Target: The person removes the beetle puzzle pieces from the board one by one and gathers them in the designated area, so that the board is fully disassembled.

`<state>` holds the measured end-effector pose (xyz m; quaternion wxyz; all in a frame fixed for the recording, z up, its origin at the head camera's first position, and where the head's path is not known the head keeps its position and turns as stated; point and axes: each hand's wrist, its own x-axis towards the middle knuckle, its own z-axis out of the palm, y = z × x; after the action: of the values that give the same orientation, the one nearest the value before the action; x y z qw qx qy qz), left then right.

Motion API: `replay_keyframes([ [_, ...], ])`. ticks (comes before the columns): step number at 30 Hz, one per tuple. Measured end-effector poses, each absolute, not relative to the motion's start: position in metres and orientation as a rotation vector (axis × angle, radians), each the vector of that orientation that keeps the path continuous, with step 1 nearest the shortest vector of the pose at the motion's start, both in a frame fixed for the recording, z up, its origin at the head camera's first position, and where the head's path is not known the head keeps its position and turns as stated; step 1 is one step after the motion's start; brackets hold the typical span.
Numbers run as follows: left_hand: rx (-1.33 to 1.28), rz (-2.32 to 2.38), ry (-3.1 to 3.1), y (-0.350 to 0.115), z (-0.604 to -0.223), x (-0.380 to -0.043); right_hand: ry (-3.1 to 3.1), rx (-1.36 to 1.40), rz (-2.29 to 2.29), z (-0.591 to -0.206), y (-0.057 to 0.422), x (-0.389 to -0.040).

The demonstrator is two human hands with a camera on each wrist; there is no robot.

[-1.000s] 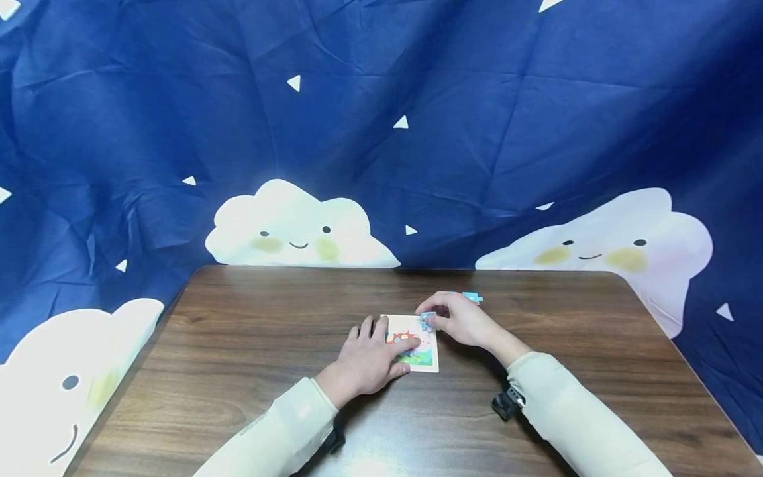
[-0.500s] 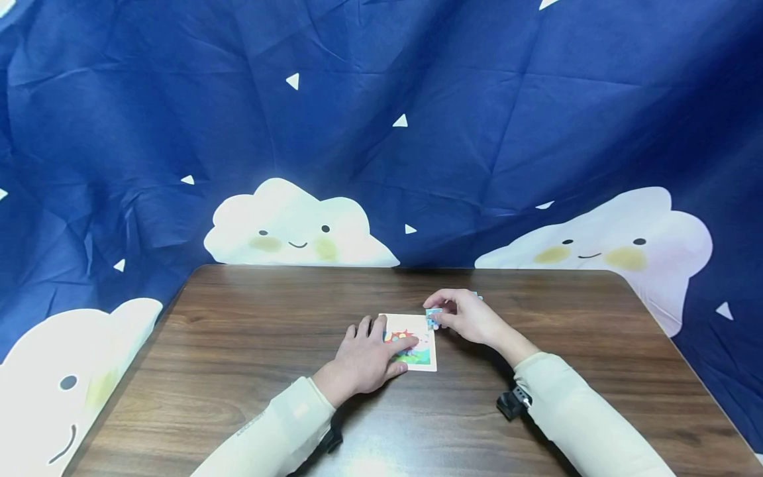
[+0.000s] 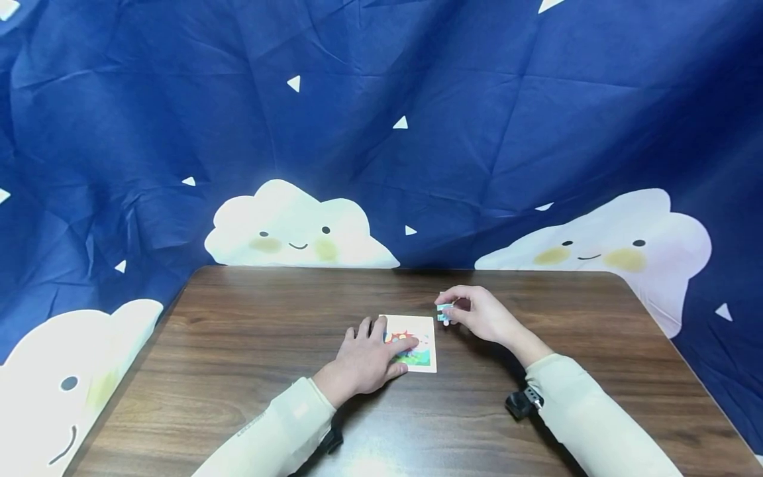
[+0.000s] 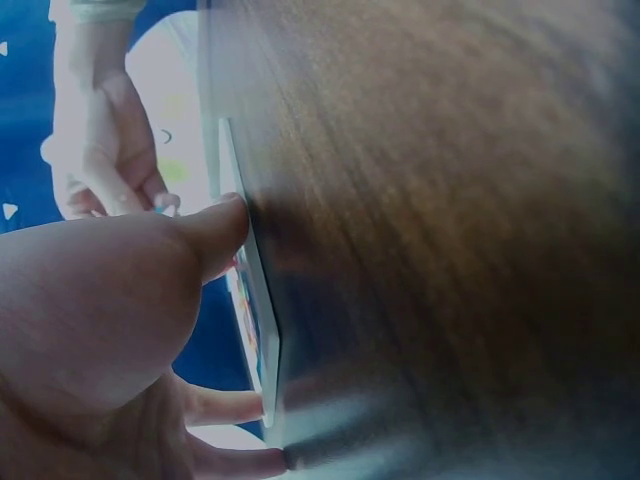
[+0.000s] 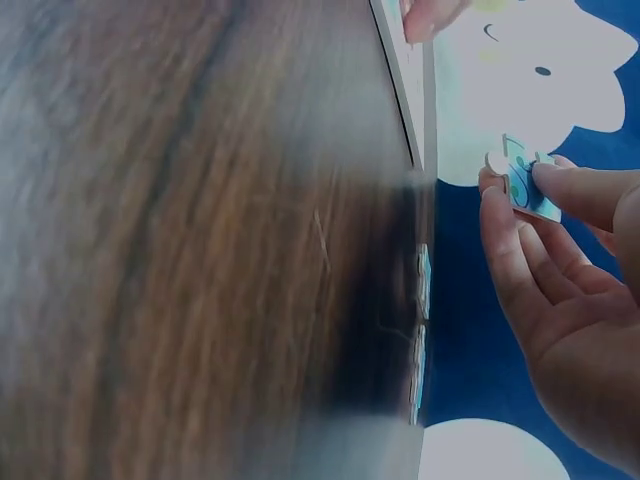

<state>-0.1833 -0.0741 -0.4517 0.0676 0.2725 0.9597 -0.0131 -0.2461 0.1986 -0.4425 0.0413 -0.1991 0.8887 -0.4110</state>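
A square puzzle board (image 3: pixel 420 322) with a pale border and a colourful picture lies near the middle of the table. My left hand (image 3: pixel 366 361) rests on its left part with fingers spread, hiding some of the picture. In the left wrist view, the thumb (image 4: pixel 225 222) touches the board's near edge. Beyond the board's far right corner, my right hand (image 3: pixel 484 317) pinches a light-blue jigsaw piece (image 5: pixel 523 180) between thumb and fingers. The right wrist view shows this piece raised off the table, its rounded knob sticking out.
More flat blue jigsaw pieces (image 5: pixel 423 285) lie on the wooden table (image 3: pixel 268 318) below my right hand, which mostly hides them from the head view. A blue cloth (image 3: pixel 357 132) with white clouds hangs behind the table's far edge.
My right hand has moved right and slightly away with the jigsaw piece, from over the board's far right corner to beside it. The left hand has stayed on the board.
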Motion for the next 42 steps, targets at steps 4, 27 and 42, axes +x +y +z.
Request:
replay_keyframes([
  [4,0.821,-0.039,2.896,-0.074,-0.452,-0.183,2.719,-0.584,-1.266,-0.442,0.205,-0.245],
  [27,0.833,-0.062,2.901,-0.074,-0.452,-0.183,2.792,-0.372,-1.291,-0.445,0.249,-0.252],
  [42,0.825,-0.062,2.891,-0.074,-0.452,-0.183,2.910,-0.262,-1.154,-0.455,0.274,-0.267],
])
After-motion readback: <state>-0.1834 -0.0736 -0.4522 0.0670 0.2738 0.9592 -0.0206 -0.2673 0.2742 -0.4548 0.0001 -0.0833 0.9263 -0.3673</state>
